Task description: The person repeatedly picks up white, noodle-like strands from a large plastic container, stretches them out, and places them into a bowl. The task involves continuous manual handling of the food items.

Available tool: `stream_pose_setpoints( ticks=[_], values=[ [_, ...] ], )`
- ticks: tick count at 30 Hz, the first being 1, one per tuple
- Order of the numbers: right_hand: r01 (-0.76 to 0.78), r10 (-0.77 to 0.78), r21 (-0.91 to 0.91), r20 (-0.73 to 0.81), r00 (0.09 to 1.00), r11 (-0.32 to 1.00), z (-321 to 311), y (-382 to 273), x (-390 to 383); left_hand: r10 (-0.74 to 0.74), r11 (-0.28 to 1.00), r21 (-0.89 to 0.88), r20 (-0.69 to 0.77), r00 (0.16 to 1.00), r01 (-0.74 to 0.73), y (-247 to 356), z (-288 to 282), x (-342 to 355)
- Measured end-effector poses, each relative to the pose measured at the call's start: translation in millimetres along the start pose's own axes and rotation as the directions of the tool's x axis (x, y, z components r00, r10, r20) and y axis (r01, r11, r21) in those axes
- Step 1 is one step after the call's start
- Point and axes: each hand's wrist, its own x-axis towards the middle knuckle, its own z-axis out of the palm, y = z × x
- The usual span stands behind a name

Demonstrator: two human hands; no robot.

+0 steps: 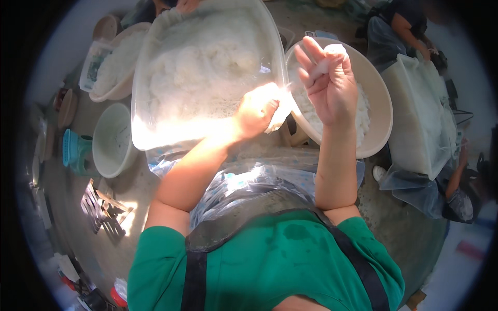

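My left hand [254, 111] is closed in a fist at the near right corner of a large white tub [139, 98]. A white clump [280, 115] pokes out of the fist, partly washed out by sunlight. My right hand [334, 85] is raised over a round cream basin [381, 111], palm turned up. Its thumb and forefinger pinch a white fibrous wisp [317, 71], while the other fingers stand bent and apart. A faint white haze shows between the hands. The tub holds a white fluffy, wet-looking mass [202, 57]; similar white stuff [361, 111] lies in the basin.
At left stand an oval basin of white stuff [122, 62], a pale green basin [114, 140], a turquoise plastic stool [75, 150] and a slatted stool [101, 207]. Another white tub [410, 114] is at right. Other people sit at the far right and right edge.
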Motion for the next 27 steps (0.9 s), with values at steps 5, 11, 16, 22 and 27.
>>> stream_pose_setpoints(
  ticks=[5,11,16,22,27],
  values=[
    [0.283,-0.113,-0.419,0.387,0.915,0.863,13,-19,-11,-0.662,0.464,-0.783,0.004,0.750,0.414,3,-16,29],
    [0.399,-0.114,-0.914,0.390,0.914,0.078,-36,21,-7,-0.181,0.342,-0.816,0.429,0.885,0.466,84,-26,71],
    [0.012,0.148,-0.555,0.241,0.959,0.832,-22,42,-19,-0.394,0.719,-0.690,-0.504,0.769,-0.083,64,-19,84],
    [0.380,-0.008,-0.884,0.393,0.920,0.271,8,13,-16,0.125,0.847,0.507,0.106,0.986,-0.162,22,-12,-6],
    [-0.112,0.140,-0.150,0.191,0.972,0.982,-5,15,-5,-0.373,0.573,-0.711,0.218,0.902,0.409,38,-4,1]
  ],
)
